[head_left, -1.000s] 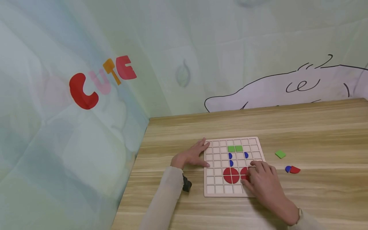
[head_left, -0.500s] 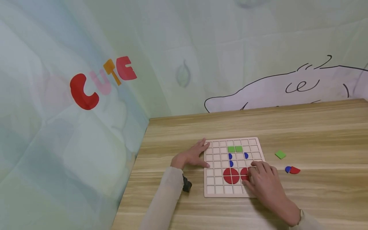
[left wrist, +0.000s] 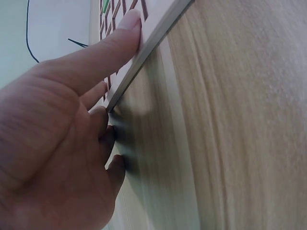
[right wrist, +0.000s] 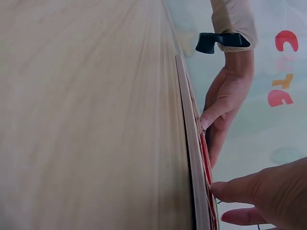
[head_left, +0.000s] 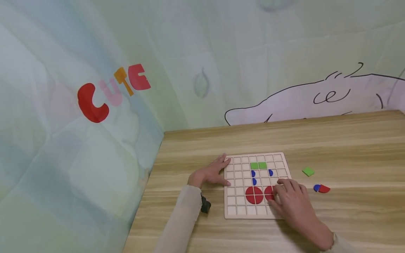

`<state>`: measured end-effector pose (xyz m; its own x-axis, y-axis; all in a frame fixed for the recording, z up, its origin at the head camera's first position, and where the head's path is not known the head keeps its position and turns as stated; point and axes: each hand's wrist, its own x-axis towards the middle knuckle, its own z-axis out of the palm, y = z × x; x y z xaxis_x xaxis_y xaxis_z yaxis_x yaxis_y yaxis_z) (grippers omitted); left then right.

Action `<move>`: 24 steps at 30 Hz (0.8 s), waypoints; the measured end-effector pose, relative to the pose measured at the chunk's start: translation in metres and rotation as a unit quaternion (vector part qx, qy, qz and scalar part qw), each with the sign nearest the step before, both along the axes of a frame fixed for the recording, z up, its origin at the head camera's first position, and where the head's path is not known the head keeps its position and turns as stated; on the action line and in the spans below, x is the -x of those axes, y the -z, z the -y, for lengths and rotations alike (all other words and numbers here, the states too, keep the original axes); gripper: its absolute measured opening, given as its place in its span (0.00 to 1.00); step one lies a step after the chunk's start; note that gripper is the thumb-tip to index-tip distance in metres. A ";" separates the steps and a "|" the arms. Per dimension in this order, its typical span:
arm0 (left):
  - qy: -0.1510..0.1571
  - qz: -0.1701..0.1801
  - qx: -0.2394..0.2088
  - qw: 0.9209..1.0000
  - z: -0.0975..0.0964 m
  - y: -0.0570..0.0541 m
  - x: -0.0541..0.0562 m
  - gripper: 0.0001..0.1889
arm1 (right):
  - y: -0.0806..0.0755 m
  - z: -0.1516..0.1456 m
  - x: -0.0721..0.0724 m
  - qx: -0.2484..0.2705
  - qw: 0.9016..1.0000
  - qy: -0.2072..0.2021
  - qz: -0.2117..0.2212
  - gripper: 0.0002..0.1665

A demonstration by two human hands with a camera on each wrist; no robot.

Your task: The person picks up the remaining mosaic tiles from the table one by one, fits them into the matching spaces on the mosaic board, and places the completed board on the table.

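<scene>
A pale wooden grid board (head_left: pixel 256 186) lies flat on the table (head_left: pixel 348 147), toward its left end. In the squares sit two green tiles (head_left: pixel 258 165) side by side near the top, three small blue half-rounds (head_left: pixel 254 173) below them, and a full red circle (head_left: pixel 254 195) low down.

At 3 o'clock of that circle is a second red piece (head_left: pixel 269 192), only partly seen, because the right hand (head_left: pixel 292 203) covers the board's lower right corner. Its fingers are loosely bent with the tips on that red piece; whether they press it or pinch it cannot be made out. In the right wrist view only two fingertips (right wrist: pixel 230 189) show against the board's thin edge.

The left hand (head_left: pixel 210 172) lies at 9 o'clock of the board, fingers spread and fairly straight, holding nothing. In the left wrist view one fingertip (left wrist: pixel 127 28) rests on the board's top surface while the others tuck against its side edge. A small black thing (head_left: pixel 205 203) at that sleeve is too cut off to identify.

At 3 o'clock of the board, apart from it, lie a loose green tile (head_left: pixel 308 171) and, nearer, a blue piece touching a red one (head_left: pixel 322 188).

On the draped cloth wall at 10 o'clock, coloured letters read "CUTE" (head_left: pixel 110 91).
</scene>
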<state>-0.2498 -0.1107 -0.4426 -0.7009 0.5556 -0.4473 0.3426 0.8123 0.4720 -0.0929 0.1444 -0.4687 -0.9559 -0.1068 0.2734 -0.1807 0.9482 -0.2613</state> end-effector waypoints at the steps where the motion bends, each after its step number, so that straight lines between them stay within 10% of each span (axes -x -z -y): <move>1: 0.001 0.001 0.000 1.000 0.000 0.000 0.000 0.50 | -0.001 -0.002 0.000 0.005 1.000 0.001 0.002 0.17; 24: -0.002 0.002 -0.002 1.000 0.000 -0.004 -0.003 0.50 | -0.003 -0.097 -0.009 0.040 0.996 0.076 -0.032 0.20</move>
